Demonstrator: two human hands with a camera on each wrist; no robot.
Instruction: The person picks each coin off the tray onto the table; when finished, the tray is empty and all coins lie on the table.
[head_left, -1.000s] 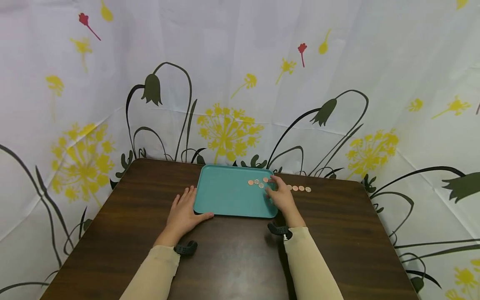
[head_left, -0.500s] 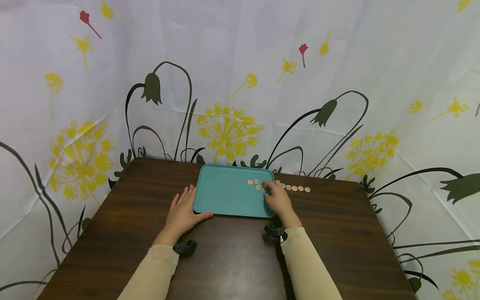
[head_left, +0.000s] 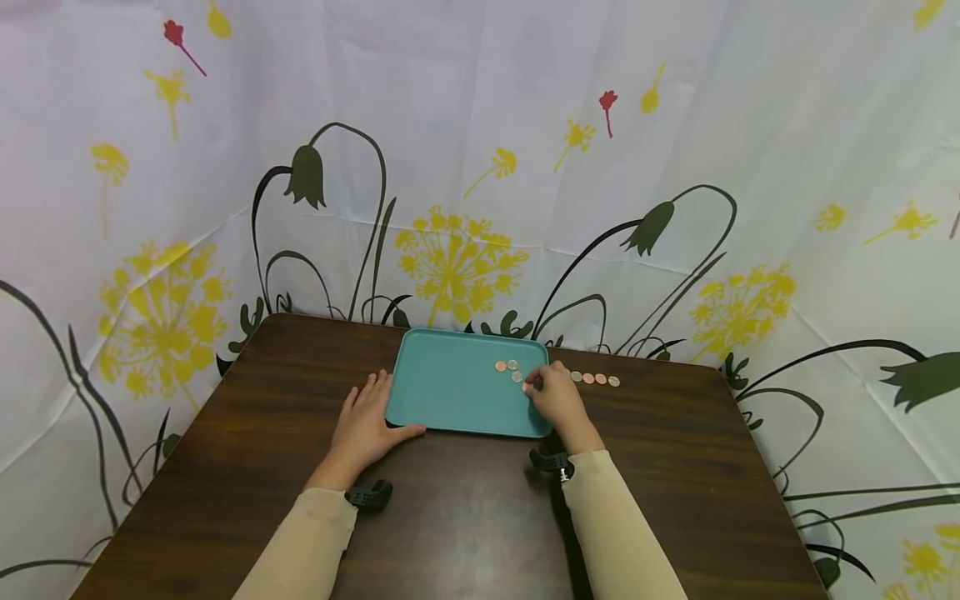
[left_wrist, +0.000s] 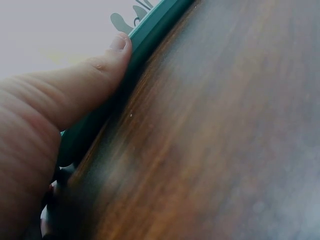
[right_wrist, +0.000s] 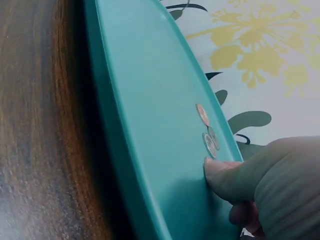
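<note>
A teal tray (head_left: 450,400) lies on the wooden table. My left hand (head_left: 365,427) rests at its left end, fingers spread along the side and the thumb (left_wrist: 107,65) on the near rim. Over the tray's right part, my right hand (head_left: 557,400) has thumb and fingers bent together, pinching a copper coin mostly hidden by the fingertips. Just beyond the right thumb (right_wrist: 225,175) lie a copper coin (head_left: 500,366) and two silver coins, one farther back (head_left: 512,365) and one nearer (head_left: 517,377).
To the right of the tray, a row of coins (head_left: 588,378), copper and silver, lies on the dark wooden table (head_left: 675,467); the right hand partly hides its left end. A white flowered cloth (head_left: 480,167) hangs behind the table's far edge.
My right hand has moved slightly left and nearer, fingers closing on the copper coin that lay at the tray's right side. One silver coin has shifted slightly left and nearer. The left hand stays put.
</note>
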